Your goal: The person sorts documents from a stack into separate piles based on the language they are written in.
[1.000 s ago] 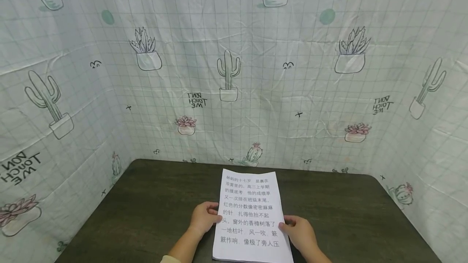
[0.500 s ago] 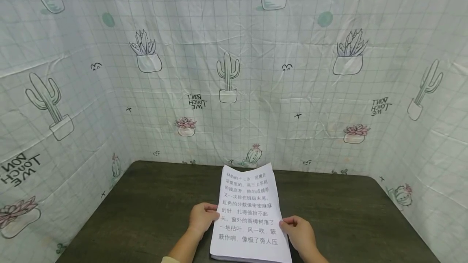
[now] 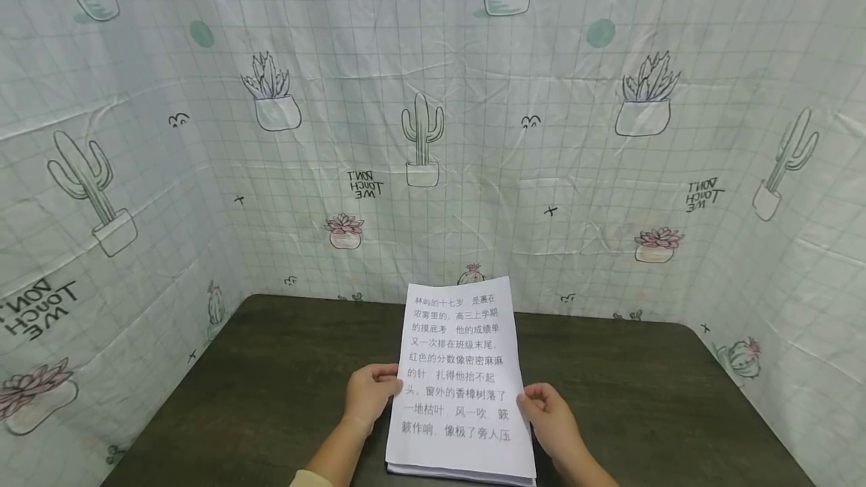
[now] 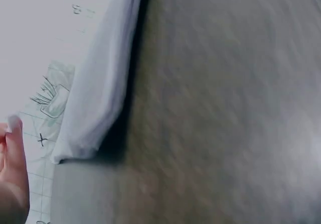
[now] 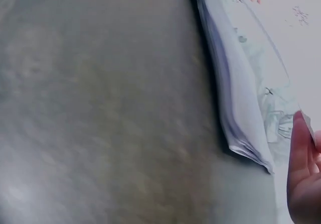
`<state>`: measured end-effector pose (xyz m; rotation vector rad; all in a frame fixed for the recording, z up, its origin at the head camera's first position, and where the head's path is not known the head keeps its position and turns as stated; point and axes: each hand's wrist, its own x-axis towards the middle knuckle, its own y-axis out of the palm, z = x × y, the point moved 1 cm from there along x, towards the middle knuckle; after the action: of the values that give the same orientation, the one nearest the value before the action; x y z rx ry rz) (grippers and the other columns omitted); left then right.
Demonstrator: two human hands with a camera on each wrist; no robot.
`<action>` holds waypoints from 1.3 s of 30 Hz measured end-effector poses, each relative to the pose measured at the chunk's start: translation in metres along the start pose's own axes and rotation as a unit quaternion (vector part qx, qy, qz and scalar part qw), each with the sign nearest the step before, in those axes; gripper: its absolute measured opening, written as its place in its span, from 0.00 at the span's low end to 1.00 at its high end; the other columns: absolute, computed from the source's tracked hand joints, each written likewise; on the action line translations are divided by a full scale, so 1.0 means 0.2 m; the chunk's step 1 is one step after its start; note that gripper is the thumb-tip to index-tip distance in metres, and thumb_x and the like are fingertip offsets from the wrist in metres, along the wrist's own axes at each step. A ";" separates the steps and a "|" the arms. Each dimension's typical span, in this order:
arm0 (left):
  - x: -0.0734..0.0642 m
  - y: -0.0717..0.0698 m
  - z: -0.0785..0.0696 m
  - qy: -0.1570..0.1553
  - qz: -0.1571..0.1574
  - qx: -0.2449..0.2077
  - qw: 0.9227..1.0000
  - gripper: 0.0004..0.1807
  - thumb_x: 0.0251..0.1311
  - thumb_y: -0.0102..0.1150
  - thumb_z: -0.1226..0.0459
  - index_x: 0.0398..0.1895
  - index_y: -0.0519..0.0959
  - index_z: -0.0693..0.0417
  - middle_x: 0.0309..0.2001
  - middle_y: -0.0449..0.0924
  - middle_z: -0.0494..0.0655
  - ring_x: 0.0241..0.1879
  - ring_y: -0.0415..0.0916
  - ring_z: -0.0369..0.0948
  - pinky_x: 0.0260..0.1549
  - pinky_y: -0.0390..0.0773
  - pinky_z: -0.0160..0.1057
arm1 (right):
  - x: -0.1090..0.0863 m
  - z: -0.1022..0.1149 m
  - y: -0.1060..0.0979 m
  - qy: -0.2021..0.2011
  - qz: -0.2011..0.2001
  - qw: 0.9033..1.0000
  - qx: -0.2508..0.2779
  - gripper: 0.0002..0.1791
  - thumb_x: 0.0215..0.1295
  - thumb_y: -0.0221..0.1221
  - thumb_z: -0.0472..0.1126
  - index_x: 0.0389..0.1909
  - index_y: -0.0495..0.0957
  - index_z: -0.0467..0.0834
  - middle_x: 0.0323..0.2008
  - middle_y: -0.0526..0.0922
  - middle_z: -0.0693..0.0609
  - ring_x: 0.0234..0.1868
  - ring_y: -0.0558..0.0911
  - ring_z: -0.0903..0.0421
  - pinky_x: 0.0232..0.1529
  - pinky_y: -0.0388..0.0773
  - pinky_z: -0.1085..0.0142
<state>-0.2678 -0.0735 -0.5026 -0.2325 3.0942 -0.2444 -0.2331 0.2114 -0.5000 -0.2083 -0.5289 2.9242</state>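
Observation:
A printed sheet of paper (image 3: 460, 367) is raised above a paper stack (image 5: 235, 98) on the dark table. My left hand (image 3: 368, 397) pinches the sheet's left edge, and my right hand (image 3: 551, 419) pinches its right edge. In the right wrist view, a gap separates the sheet from the stack, and my thumb and fingers (image 5: 301, 148) grip its edge. The left wrist view shows the stack's side (image 4: 105, 83) and part of my left hand (image 4: 14, 169). Most of the stack is hidden beneath the sheet in the head view.
The dark wood-look table (image 3: 271, 367) extends on both sides of the papers. A white grid-patterned curtain (image 3: 325, 134) with cactus drawings surrounds its back and sides.
The top sheet has risen off the stack, its far edge now higher against the curtain. Its top edge first bowed, then flattened. Both hands have moved slightly up with it.

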 end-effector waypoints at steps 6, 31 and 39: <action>0.01 0.01 -0.03 -0.040 0.071 -0.100 0.992 0.24 0.55 0.58 0.75 0.58 0.76 0.68 0.38 0.83 0.47 0.34 0.78 0.34 0.29 0.81 0.32 | 0.02 0.03 -0.08 0.013 0.031 0.998 0.049 0.23 0.71 0.48 0.34 0.65 0.65 0.31 0.37 0.86 0.45 0.35 0.82 0.56 0.33 0.74 0.63; -0.04 0.51 -0.25 -0.040 0.160 -0.158 0.974 0.26 0.53 0.56 0.76 0.59 0.76 0.61 0.42 0.78 0.49 0.38 0.77 0.38 0.37 0.84 0.35 | 0.07 -0.08 -0.67 0.082 0.019 0.992 0.093 0.37 0.74 0.52 0.47 0.75 0.50 0.35 0.35 0.85 0.66 0.36 0.87 0.60 0.37 0.85 0.61; -0.08 0.70 -0.32 -0.035 0.159 -0.164 0.973 0.25 0.52 0.57 0.76 0.57 0.78 0.60 0.42 0.77 0.49 0.38 0.78 0.38 0.38 0.85 0.38 | 0.08 -0.13 -0.87 0.093 0.001 0.994 0.066 0.40 0.73 0.53 0.51 0.75 0.50 0.35 0.30 0.84 0.69 0.34 0.87 0.61 0.35 0.86 0.61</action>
<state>-0.2752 0.0756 -0.4606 0.2435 3.0199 0.2780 -0.2212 0.3842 -0.4627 -0.4568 -0.3064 2.8877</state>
